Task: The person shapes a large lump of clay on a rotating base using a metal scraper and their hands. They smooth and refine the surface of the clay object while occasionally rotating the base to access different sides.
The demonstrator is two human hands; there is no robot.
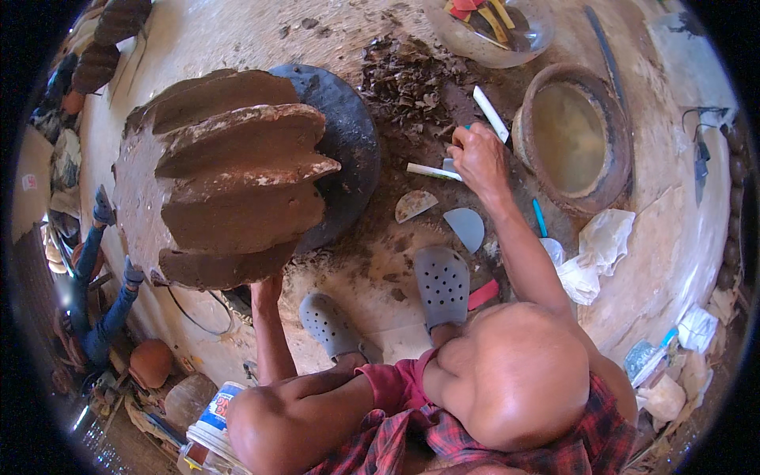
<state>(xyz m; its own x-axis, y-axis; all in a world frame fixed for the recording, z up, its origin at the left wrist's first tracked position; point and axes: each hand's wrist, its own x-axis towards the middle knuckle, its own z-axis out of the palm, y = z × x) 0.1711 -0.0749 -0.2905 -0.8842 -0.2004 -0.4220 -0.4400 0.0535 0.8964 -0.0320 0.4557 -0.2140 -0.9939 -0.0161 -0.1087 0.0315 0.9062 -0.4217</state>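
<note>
A large brown clay pot with deep scalloped ridges (245,170) stands to the left, overlapping a round dark wheel disc (344,134). My left hand (267,286) reaches under the pot's near edge; only the wrist area shows, and its fingers are hidden. Out to the right, my right hand (479,162) is low over the ground with its fingers curled together. A bit of teal shows at its fingertips, too small to name. Beside it lie a white strip (491,115) and another pale strip (433,172). Nearer me are a speckled half-round scraper (416,206) and a pale grey one (465,229).
A clay basin of cloudy water (568,138) stands right of my right hand. Dark clay scraps (408,79) lie beyond, near a clear bowl with coloured strips (491,36). Crumpled plastic (606,241) is at right. Another person's legs (103,277) show at far left.
</note>
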